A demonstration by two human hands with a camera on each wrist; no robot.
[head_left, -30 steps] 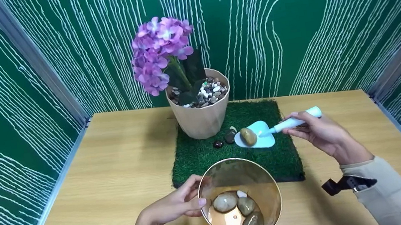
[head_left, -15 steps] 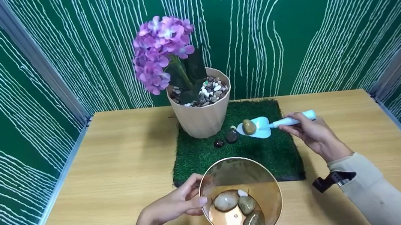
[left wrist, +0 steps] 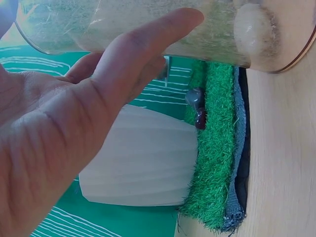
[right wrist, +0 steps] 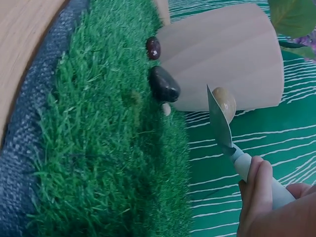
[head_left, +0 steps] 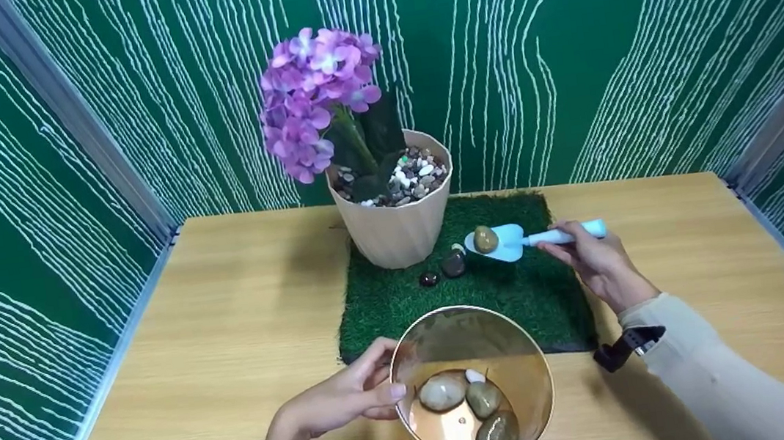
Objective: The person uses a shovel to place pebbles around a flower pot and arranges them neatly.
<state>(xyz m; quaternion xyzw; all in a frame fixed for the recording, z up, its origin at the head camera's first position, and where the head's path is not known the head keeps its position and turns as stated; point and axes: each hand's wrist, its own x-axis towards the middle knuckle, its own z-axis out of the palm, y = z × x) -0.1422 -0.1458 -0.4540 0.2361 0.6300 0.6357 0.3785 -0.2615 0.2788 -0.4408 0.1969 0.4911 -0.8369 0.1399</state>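
My right hand [head_left: 592, 256] grips the handle of a light blue trowel [head_left: 510, 242]. A smooth brown stone [head_left: 486, 239] rides on its blade, raised above the grass mat in the right wrist view. My left hand [head_left: 345, 395] holds the side of a clear amber container [head_left: 545, 387], thumb near the rim and fingers round the far wall. Inside it lie several stones, among them a pale stone [head_left: 443, 392] and a dark brown stone [head_left: 498, 436]. Left of the trowel's tip, a black stone [head_left: 454, 264] and a smaller dark red stone [head_left: 429, 278] rest on the mat.
A green artificial grass mat [head_left: 388, 316] lies on the wooden table [head_left: 230, 356]. At its back left stands a beige flowerpot [head_left: 398, 238] filled with small pebbles, bearing a purple flower [head_left: 322, 95]. Green walls with white lines enclose the table at the back and sides.
My right hand has moved left and slightly away from me, carrying the trowel and brown stone towards the flowerpot. My left hand and the container have stayed nearly still.
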